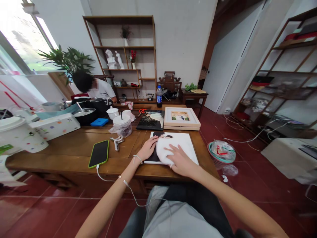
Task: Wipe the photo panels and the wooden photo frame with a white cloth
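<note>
Right hand lies on white cloth atop photo panel on bench, fingers apart; left hand rests at panel's left side, grip unclenched.

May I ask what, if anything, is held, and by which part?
Nothing looks gripped: the right hand lies spread on the white cloth, the left hand on the picture.
</note>
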Demonstrator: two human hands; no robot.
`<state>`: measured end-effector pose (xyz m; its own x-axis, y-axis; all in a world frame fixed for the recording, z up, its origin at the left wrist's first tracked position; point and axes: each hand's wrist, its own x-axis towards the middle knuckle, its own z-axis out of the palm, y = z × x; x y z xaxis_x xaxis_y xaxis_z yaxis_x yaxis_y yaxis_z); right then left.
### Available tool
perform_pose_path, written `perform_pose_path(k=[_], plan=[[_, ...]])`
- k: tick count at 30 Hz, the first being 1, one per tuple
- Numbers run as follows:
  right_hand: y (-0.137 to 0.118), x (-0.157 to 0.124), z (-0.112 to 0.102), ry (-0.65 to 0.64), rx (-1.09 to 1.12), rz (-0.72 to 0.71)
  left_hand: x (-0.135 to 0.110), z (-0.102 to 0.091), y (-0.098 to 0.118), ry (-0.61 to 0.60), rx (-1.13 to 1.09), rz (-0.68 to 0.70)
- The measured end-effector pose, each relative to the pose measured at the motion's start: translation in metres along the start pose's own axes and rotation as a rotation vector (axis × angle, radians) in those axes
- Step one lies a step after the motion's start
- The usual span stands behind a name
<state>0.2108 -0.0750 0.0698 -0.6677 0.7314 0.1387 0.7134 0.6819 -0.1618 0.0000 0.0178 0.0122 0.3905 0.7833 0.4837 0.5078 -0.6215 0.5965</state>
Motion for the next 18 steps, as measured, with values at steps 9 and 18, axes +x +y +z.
perform_pose_path(k=[9, 18], plan=[[0.035, 0.064, 0.006, 0.057, -0.065, 0.118, 0.002, -0.002, 0.001, 0.134, -0.094, -0.033], [-0.01, 0.029, 0.007, -0.006, -0.046, -0.107, 0.0, 0.0, -0.002, 0.148, -0.214, -0.092]])
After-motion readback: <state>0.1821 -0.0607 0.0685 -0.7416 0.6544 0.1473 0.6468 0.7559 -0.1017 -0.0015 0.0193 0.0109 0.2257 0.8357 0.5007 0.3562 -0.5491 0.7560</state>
